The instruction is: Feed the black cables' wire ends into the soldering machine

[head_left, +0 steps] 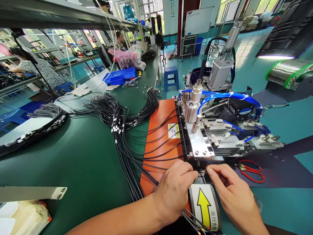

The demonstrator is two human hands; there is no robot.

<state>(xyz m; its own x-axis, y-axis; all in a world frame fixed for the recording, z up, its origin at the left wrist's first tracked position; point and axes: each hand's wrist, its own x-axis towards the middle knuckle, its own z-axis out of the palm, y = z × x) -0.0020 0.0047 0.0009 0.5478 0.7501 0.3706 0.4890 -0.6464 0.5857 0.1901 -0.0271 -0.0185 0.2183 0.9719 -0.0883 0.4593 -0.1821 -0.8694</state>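
My left hand is closed in a pinch on a thin black cable, holding its tip at the front of a small metal machine. My right hand sits just to the right, fingers pinched at the same cable tip near the machine's slot. Several black cables lie across an orange plate to the left of the machine. Below my hands is a white label with a yellow arrow.
A large bundle of black cables spreads over the green table. Red scissors lie right of the machine. A blue tray stands farther back. Other people sit at benches at the far left and back. A metal spool is at right.
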